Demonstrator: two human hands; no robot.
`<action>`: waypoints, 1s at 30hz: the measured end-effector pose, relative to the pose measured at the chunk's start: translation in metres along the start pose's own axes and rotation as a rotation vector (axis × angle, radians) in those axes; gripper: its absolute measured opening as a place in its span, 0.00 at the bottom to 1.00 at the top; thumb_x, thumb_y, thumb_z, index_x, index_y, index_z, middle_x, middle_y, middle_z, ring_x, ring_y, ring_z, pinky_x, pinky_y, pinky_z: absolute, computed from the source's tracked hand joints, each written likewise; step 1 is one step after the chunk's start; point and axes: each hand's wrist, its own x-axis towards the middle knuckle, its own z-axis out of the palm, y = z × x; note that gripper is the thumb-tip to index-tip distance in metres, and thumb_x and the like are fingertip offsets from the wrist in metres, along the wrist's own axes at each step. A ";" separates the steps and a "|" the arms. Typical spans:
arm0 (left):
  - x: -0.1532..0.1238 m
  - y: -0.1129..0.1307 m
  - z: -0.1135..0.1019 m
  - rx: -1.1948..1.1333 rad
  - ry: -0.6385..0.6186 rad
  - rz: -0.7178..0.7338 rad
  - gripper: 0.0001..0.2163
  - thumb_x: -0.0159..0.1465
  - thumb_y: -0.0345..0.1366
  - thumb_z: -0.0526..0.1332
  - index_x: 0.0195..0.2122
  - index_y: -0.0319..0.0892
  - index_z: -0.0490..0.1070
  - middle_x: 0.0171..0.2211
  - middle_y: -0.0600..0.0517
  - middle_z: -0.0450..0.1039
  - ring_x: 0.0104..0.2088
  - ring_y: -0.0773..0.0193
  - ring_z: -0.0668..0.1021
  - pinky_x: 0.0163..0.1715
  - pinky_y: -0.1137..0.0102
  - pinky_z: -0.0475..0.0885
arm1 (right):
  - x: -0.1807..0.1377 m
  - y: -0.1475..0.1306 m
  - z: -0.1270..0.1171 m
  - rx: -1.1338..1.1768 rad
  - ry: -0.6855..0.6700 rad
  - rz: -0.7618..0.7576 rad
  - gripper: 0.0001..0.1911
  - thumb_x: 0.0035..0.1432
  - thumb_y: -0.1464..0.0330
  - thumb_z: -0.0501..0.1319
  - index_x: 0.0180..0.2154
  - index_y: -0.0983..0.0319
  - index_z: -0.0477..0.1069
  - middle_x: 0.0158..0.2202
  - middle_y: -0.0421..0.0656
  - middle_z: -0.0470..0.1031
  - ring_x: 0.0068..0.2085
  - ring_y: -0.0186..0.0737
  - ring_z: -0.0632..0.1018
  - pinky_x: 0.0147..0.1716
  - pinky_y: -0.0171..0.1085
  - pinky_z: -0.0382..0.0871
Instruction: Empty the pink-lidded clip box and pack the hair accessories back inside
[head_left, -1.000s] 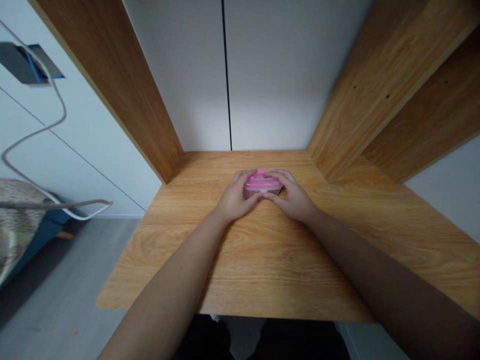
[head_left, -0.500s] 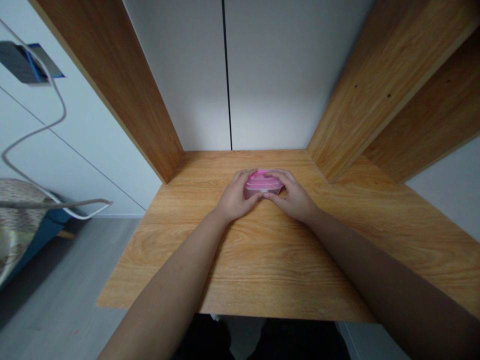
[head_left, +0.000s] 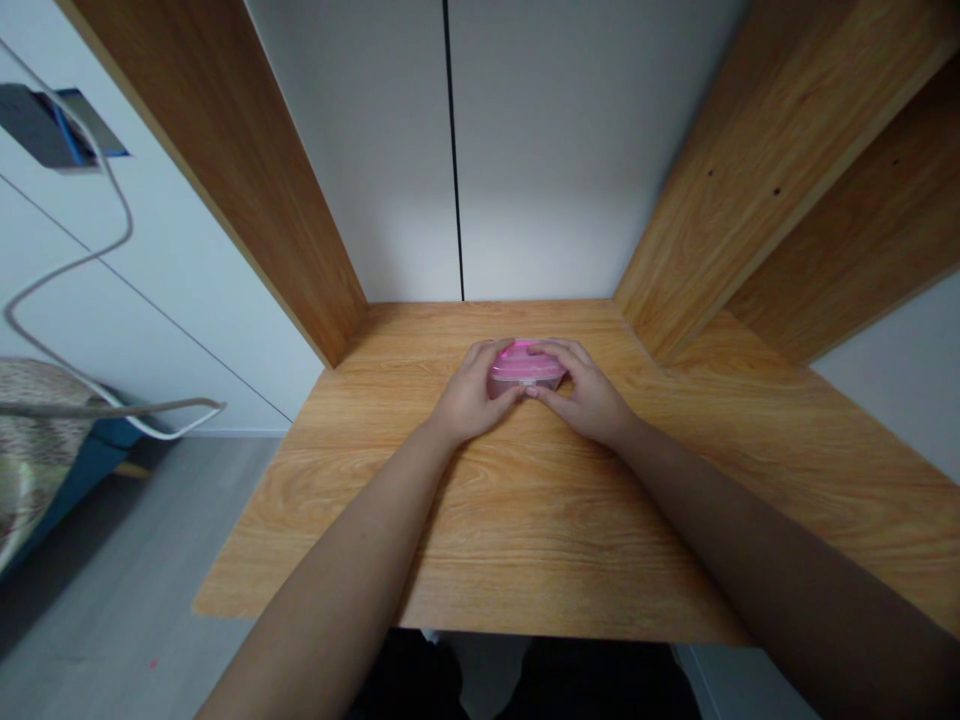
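A small plastic box (head_left: 528, 368) with a pink lid and a clear lower part rests on the wooden desktop (head_left: 525, 520), toward the back. My left hand (head_left: 474, 396) is wrapped round its left side, the thumb at the front edge. Round the right side curls my right hand (head_left: 583, 396), fingers over the lid and thumb at the front near a small clasp-like spot. Both thumb tips almost meet there. The hands hide the box's two ends, and its contents cannot be made out.
Wooden upright panels stand at the left (head_left: 247, 180) and right (head_left: 720, 190) of the desktop, with a white wall (head_left: 540, 180) behind. A white cable (head_left: 124, 220) hangs at the left near an open wall socket box (head_left: 64, 128). The desk's front edge lies above my legs.
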 end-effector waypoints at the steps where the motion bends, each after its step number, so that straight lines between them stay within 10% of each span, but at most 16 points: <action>1: 0.000 0.000 0.000 0.002 0.000 0.001 0.29 0.63 0.42 0.68 0.63 0.43 0.62 0.59 0.40 0.68 0.60 0.50 0.72 0.61 0.53 0.69 | 0.000 0.000 0.000 0.001 0.001 0.000 0.24 0.61 0.62 0.67 0.58 0.53 0.68 0.56 0.49 0.69 0.60 0.52 0.71 0.62 0.56 0.66; 30: 0.000 0.001 -0.001 -0.012 0.004 0.002 0.29 0.63 0.42 0.68 0.63 0.43 0.62 0.59 0.41 0.68 0.59 0.50 0.72 0.60 0.53 0.69 | 0.000 -0.002 0.000 0.003 0.001 0.008 0.24 0.61 0.62 0.66 0.58 0.53 0.68 0.56 0.49 0.69 0.60 0.52 0.71 0.63 0.56 0.65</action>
